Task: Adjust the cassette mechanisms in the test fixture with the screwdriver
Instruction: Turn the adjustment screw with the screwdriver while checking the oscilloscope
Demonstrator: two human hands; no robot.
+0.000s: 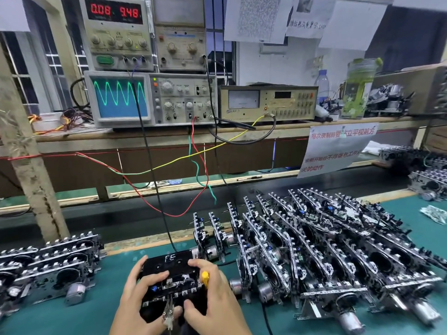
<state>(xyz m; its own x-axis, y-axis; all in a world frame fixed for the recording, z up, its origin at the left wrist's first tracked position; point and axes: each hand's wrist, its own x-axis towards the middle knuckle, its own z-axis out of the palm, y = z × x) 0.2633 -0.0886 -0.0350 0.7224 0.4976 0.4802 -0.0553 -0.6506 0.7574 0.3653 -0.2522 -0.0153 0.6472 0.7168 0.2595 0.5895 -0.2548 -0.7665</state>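
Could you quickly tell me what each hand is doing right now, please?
Left hand: closed on the fixture's left edge.
Right hand: closed on the yellow screwdriver, thumb on the fixture.

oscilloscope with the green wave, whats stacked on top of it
Two beige bench instruments sit on the oscilloscope: a power supply with red digits, and a second unit on its right. Their rear halves are out of sight.
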